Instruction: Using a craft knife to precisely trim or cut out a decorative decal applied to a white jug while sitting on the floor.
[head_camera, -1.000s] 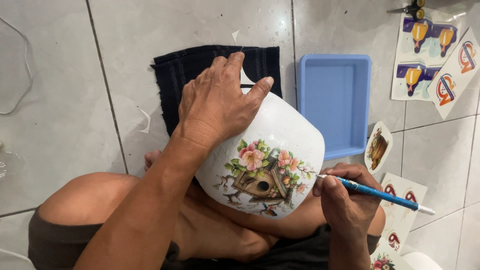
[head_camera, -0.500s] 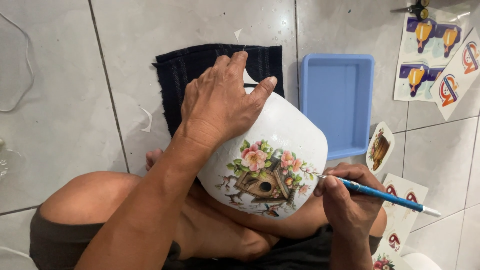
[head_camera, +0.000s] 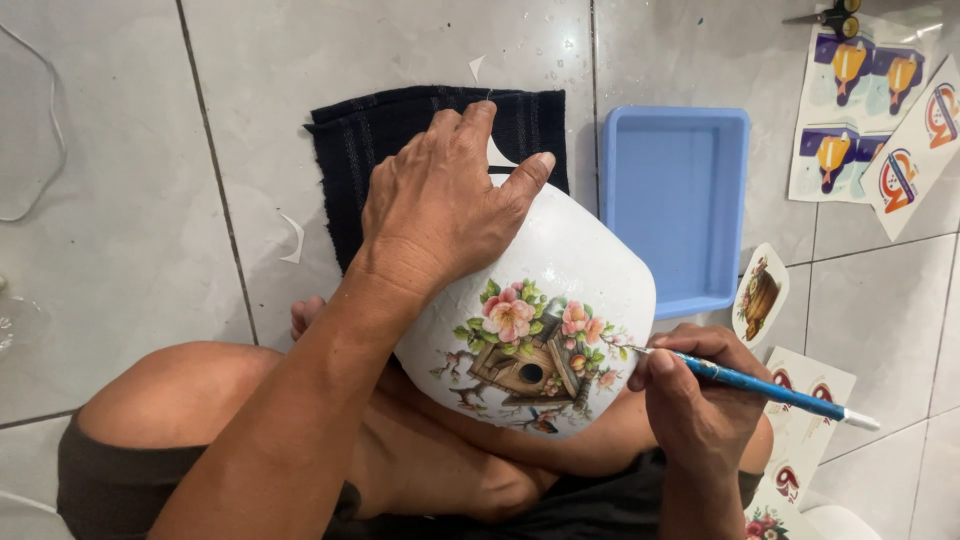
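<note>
A white rounded pot (head_camera: 575, 265) rests on my crossed legs, bearing a picture of a birdhouse with pink flowers (head_camera: 527, 352). My left hand (head_camera: 440, 195) lies spread over the pot's top and grips it. My right hand (head_camera: 695, 400) holds a blue-handled brush (head_camera: 760, 385) whose tip touches the right edge of the flower picture.
A dark cloth (head_camera: 370, 150) lies on the tiled floor beyond the pot. A blue plastic tray (head_camera: 675, 205) sits to the right. Sheets of printed pictures (head_camera: 870, 110) lie at the far right, with cut-out pictures (head_camera: 760, 295) near my right knee. Scissors (head_camera: 830, 15) lie at the top edge.
The brush tip has shifted slightly along the right edge of the flower picture. My left hand stays on the pot.
</note>
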